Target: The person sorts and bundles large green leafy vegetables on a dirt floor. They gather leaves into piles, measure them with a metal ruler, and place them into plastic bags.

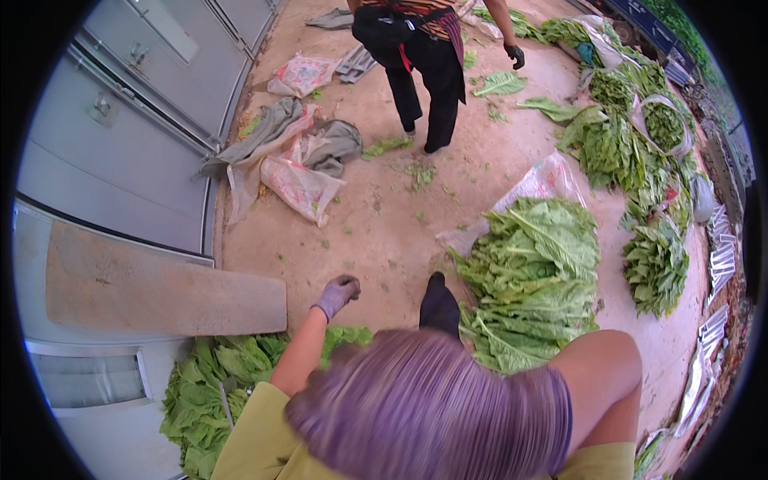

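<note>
My left hand [338, 295], in a purple knit glove with dark fingertips, hangs over the concrete floor with its fingers curled and nothing visible in them. Close to the camera, my right hand [444, 408] fills the lower middle as a blurred purple striped glove, its fingers not distinguishable. Beyond it, a big stack of broad green leaves [534, 276], apparently tobacco, lies partly on a white woven sack [549, 180]. My dark-covered foot [440, 306] stands beside that stack. More leaves [204, 390] are piled below my left arm, partly hidden by it.
Another person [420, 66] stands ahead, one dark-gloved hand hanging. Grey metal doors [120, 144] and a board [168, 288] border the left. Woven sacks [300, 186] and grey cloth [333, 144] lie by the doors. Leaf bundles [612, 144] line the right; scattered leaves dot the floor [384, 222].
</note>
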A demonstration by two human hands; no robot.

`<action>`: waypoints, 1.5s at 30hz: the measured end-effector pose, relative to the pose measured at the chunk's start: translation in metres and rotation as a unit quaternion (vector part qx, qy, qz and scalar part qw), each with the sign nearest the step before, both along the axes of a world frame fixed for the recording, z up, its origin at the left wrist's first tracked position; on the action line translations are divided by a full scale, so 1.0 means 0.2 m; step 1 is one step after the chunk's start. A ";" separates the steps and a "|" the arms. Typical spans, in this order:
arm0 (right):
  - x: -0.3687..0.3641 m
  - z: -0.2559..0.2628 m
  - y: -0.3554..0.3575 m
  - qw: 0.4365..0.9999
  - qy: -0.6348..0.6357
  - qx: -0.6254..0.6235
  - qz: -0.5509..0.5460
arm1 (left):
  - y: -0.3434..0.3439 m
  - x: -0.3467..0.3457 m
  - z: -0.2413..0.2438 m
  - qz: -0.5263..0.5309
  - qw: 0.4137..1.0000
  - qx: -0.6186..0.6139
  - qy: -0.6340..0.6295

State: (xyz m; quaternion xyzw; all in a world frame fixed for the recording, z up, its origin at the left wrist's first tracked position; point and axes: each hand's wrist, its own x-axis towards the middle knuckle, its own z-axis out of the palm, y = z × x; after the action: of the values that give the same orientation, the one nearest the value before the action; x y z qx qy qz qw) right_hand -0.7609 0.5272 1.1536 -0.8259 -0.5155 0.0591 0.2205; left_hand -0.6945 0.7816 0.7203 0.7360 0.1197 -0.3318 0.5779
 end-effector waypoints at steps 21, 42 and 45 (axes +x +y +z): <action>1.64 -2.35 -1.94 0.386 0.478 0.252 -0.748 | -0.42 2.42 -0.42 0.157 0.970 0.117 0.142; 3.95 -3.98 -4.19 0.266 0.538 0.283 -0.748 | -4.16 5.29 -1.88 -0.416 0.810 0.394 -0.124; 4.41 -4.57 -4.55 0.282 0.516 0.264 -0.764 | -4.54 5.57 -2.42 -0.389 0.808 0.375 -0.234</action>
State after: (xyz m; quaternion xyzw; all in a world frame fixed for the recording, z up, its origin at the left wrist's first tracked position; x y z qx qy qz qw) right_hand 0.1218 -0.3835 0.2403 -0.5379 0.5843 0.1385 0.5917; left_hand 0.4187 -0.1260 0.2361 0.9360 -0.2003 -0.2752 0.0897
